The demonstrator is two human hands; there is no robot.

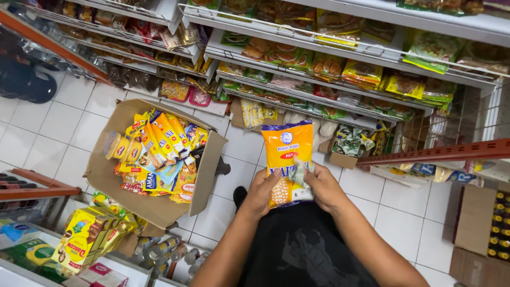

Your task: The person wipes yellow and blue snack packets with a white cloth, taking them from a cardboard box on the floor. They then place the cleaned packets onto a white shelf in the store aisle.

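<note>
At the centre of the frame both hands hold 1 orange pouch point(287, 159) upright over the white tiles point(58, 127). The pouch has a round blue-and-white badge near its top, a blue band of lettering across the middle and a picture of yellow corn at the bottom. The left hand point(261, 192) curls round its lower left edge, fingers pressed to the front. The right hand point(321, 186) grips the right edge and pinches a small crumpled grey-green cloth point(300, 171) against the pouch. Left of centre an open carton point(154, 159) lies on the floor, heaped with yellow, orange and blue sachets. In the lower left, yellow boxes point(85, 239) stand in a row. Across the top, white wire shelves point(319, 58) carry flat green, yellow and red packets. At right an orange rail point(435, 153) crosses the frame.
</note>
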